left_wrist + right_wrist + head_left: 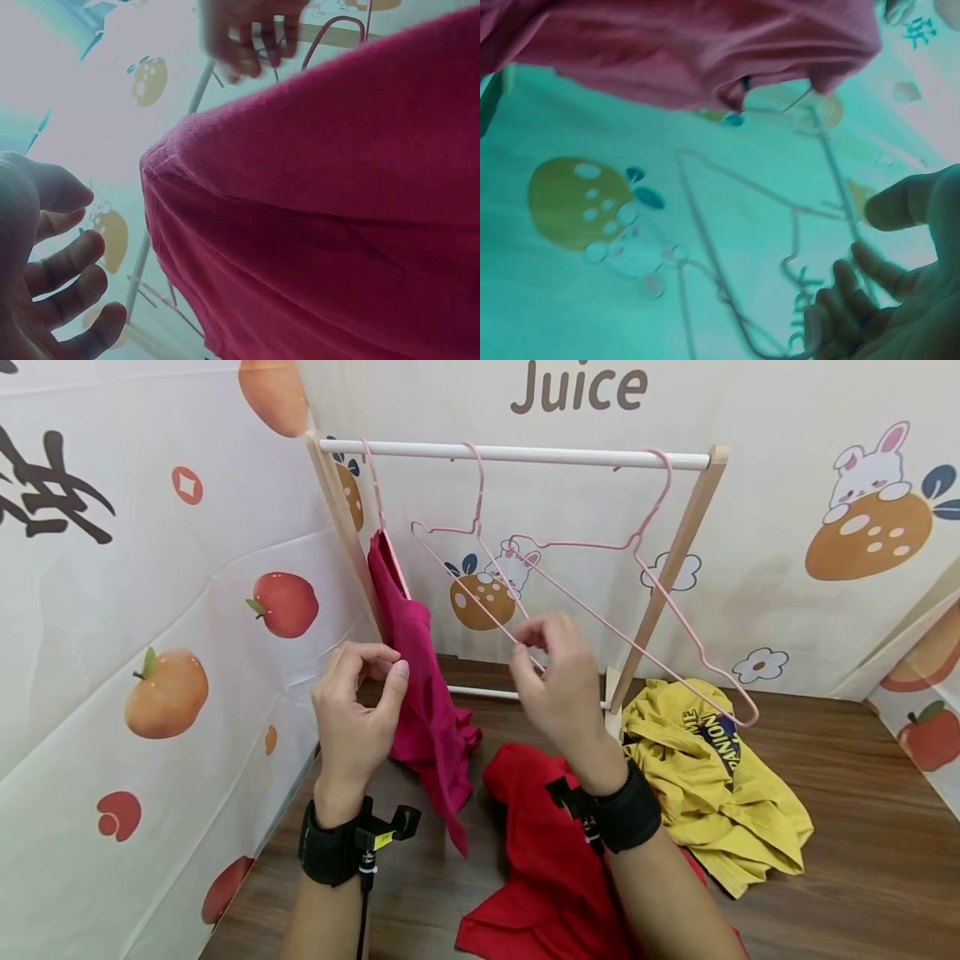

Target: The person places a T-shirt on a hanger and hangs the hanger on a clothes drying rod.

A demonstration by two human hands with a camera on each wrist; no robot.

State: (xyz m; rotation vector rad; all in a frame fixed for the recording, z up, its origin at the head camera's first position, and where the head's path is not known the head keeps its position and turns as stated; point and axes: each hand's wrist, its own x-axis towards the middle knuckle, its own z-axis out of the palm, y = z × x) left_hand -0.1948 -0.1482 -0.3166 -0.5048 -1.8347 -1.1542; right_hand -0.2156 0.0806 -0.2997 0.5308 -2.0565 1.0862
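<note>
A magenta shirt [416, 668] hangs on a pink hanger [374, 477] at the rack's left end. My left hand [356, 702] is beside the shirt's left side, fingers bent and thumb apart; in the left wrist view its fingers [71, 274] stand clear of the cloth. My right hand [558, 693] is in front of the bare middle pink hanger [450, 530], overlapping its lower corner. In the right wrist view its thumb [904, 202] and loosely bent fingers are apart, with nothing seen between them. Whether those fingers touch the hanger cannot be told.
A white rod [555, 455] on wooden posts [678, 552] carries the hangers. Another bare pink hanger [577, 543] hangs at the right. On the wooden table [847, 827] lie a red garment [555, 877], under my right forearm, and a crumpled yellow shirt [720, 802]. Printed cloth stands behind.
</note>
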